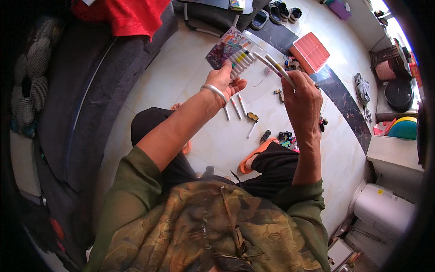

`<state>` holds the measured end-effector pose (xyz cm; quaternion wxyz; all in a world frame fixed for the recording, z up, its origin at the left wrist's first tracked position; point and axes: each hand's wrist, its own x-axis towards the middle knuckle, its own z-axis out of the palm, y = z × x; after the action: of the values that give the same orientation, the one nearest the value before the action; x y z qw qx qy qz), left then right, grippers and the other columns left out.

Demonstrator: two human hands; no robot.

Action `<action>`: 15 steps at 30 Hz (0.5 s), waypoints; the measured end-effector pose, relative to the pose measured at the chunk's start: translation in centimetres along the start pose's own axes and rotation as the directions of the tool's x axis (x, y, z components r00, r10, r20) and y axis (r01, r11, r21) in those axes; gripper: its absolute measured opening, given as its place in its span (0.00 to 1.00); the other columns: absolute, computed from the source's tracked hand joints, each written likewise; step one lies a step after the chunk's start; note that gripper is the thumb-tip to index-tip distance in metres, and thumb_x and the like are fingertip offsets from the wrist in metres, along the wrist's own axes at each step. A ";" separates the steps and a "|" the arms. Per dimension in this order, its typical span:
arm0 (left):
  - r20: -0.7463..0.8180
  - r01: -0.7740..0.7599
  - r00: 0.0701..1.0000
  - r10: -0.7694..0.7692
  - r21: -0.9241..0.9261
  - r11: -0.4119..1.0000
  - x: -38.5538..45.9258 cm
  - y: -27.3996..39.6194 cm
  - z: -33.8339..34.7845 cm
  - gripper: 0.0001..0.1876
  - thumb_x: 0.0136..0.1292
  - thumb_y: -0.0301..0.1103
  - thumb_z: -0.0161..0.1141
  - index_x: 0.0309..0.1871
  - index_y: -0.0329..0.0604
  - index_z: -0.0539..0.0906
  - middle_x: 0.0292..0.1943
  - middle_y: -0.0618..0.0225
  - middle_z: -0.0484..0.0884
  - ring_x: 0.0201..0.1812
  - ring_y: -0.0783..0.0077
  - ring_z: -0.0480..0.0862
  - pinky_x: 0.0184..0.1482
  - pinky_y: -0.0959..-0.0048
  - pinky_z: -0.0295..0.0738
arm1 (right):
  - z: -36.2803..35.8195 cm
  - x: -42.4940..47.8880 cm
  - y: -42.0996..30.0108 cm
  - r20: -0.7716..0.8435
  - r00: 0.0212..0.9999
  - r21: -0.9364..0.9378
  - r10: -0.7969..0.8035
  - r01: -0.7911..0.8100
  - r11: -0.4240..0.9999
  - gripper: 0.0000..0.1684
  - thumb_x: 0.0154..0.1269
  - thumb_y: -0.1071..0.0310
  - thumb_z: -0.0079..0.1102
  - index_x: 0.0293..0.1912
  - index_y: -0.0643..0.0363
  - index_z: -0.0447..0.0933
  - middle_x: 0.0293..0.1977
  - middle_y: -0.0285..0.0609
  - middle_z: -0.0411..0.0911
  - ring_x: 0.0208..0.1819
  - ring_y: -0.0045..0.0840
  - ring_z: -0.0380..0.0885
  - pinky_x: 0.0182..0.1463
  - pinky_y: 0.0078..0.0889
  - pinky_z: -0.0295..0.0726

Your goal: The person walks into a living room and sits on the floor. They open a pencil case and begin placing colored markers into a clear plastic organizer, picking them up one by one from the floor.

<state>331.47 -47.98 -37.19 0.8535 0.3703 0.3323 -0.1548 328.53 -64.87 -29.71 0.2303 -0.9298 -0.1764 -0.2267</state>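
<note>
My left hand (225,76), with a silver bangle at the wrist, holds a row of white marker pens (239,62) side by side, some with yellow, green or dark bands. To its right, my right hand (300,91) grips a few white marker pens (274,66), whose ends point up and left towards the row. Behind the row lies a printed sheet or package (221,51) with a colourful picture. Several white pens with orange marks (235,108) lie on the tiled floor below my hands. Near them are a small yellow toy vehicle (252,116) and another pen (252,130).
A pink divided tray (311,52) stands at the upper right, with small toys beside it. More toy vehicles (284,136) lie by my right foot's orange slipper (257,153). A dark grey sofa (88,88) runs along the left. Shoes (260,19) and a metal-legged table (222,4) are at the top.
</note>
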 end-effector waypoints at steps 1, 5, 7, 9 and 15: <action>0.012 0.005 1.000 -0.005 0.002 1.000 -0.2 0.0 0.0 0.20 0.64 0.46 0.43 0.41 0.33 0.66 0.30 0.60 0.68 0.29 0.65 0.77 0.29 0.70 0.79 | 0.1 0.1 0.0 -0.007 1.000 -0.014 -0.012 0.012 1.000 0.04 0.53 0.69 0.55 0.31 0.57 0.70 0.25 0.40 0.72 0.26 0.33 0.74 0.28 0.31 0.71; 0.040 0.025 0.999 -0.024 -0.005 1.000 -0.8 0.0 0.2 0.20 0.64 0.46 0.43 0.41 0.33 0.67 0.31 0.60 0.67 0.29 0.63 0.77 0.30 0.69 0.79 | 0.6 0.4 -0.4 -0.033 0.999 -0.025 -0.007 0.006 1.000 0.04 0.53 0.69 0.55 0.30 0.56 0.70 0.25 0.39 0.72 0.26 0.33 0.73 0.28 0.32 0.71; 0.045 0.041 0.998 -0.040 -0.011 0.999 -0.3 0.0 -0.1 0.20 0.64 0.46 0.43 0.41 0.33 0.67 0.32 0.60 0.67 0.29 0.63 0.76 0.31 0.68 0.79 | 1.0 0.6 -0.2 -0.041 0.999 -0.012 -0.013 0.012 1.000 0.04 0.53 0.70 0.55 0.30 0.57 0.70 0.25 0.40 0.72 0.26 0.33 0.74 0.27 0.31 0.71; 0.039 0.051 0.998 -0.050 -0.026 0.998 -0.1 0.1 -0.2 0.20 0.64 0.46 0.43 0.41 0.32 0.67 0.32 0.60 0.67 0.29 0.62 0.76 0.32 0.67 0.79 | 1.1 0.6 -0.1 -0.052 0.998 -0.002 -0.026 0.026 1.000 0.04 0.53 0.70 0.55 0.30 0.57 0.69 0.25 0.40 0.72 0.26 0.33 0.74 0.27 0.31 0.71; 0.037 0.049 0.998 -0.047 -0.059 0.997 -0.1 0.2 -0.1 0.21 0.64 0.46 0.44 0.42 0.32 0.66 0.32 0.59 0.67 0.30 0.61 0.76 0.33 0.65 0.79 | 0.8 0.6 -0.2 -0.014 1.000 0.042 -0.011 0.012 0.999 0.05 0.53 0.70 0.55 0.30 0.57 0.69 0.24 0.40 0.72 0.26 0.33 0.73 0.28 0.31 0.71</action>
<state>331.45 -47.82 -37.06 0.8660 0.3337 0.3303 -0.1717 329.24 -64.16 -30.02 0.2498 -0.9221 -0.1850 -0.2306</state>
